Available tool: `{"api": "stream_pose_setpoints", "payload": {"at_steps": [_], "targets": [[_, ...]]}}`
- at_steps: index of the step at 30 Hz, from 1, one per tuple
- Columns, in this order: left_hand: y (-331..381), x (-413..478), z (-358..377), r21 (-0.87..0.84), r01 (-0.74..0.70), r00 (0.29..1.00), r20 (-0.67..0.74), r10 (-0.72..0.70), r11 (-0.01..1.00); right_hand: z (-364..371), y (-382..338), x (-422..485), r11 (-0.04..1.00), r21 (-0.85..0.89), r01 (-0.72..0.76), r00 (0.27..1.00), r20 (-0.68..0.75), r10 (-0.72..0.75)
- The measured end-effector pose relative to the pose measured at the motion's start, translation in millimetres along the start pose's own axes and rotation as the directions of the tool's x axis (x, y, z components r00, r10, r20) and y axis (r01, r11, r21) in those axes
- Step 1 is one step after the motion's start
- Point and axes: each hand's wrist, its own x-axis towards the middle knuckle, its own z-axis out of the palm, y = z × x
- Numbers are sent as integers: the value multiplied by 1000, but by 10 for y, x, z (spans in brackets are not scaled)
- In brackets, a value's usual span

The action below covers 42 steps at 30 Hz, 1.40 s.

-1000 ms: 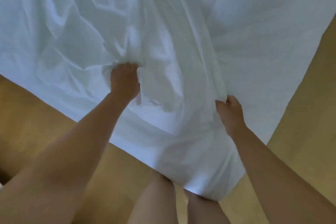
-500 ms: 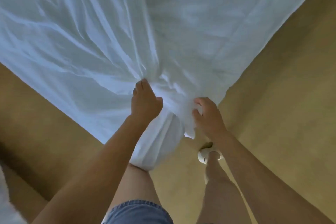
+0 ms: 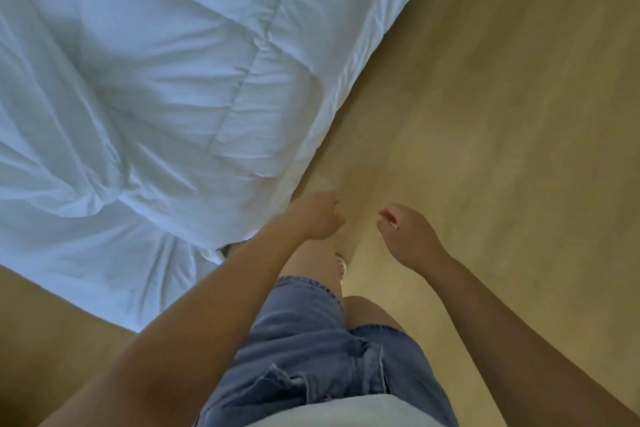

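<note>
While you stand at the corner of the white duvet, both of your hands are out in front of you and neither has hold of anything. Your left hand hangs with its fingers loosely curled in, knuckles up, right at the duvet's near edge; from the head view I cannot tell whether it brushes the fabric or sits just clear of it. Your right hand is off to the side over the tan floor, well clear of the bedding, its fingers relaxed and bent, thumb and forefinger apart, nothing between them. The duvet itself lies spread across the left and top of the view, quilted seams showing, with deep creases on its left part and a bunched fold down near your left forearm. Its long edge runs on a slant up towards the top right. Below your arms you can see your denim shorts and one bare knee.
</note>
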Motion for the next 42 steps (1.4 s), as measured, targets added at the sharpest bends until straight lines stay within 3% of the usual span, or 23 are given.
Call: {"api": "stream_pose_setpoints", "payload": {"at_steps": [5, 10, 17, 20, 24, 30, 37, 42], "targets": [[452, 447, -499, 3, -55, 998, -23, 55, 998, -754, 129, 514, 999, -45, -1, 1000, -10, 1], [919, 1122, -1211, -39, -29, 999, 44, 30, 999, -1653, 105, 1395, 996, -91, 10, 1000, 18, -9], [1793, 2192, -2667, 214, -72, 988, 147, 41, 974, -3071, 64, 2476, 996, -94, -11, 998, 56, 17], [2222, 2683, -3268, 282, -37, 993, 118, 4, 959, -3598, 64, 2997, 999, -46, -21, 996, 89, 25], [2854, 3244, -3972, 212, 19, 1000, 7, -21, 977, -4438, 55, 3866, 998, -45, 42, 991, 126, -36], [3608, 3790, -4816, -120, 128, 985, -102, -140, 985, -5811, -175, 5176, 959, -179, 221, 964, 187, -188], [3705, 4424, -5781, -403, 224, 928, -190, -320, 887, -6717, -918, 6736, 874, -271, 404, 893, 325, -313], [3749, 5025, -6901, -444, 230, 914, -207, -348, 866, -7333, -1693, 7819, 818, -319, 479, 850, 400, -342]]}}
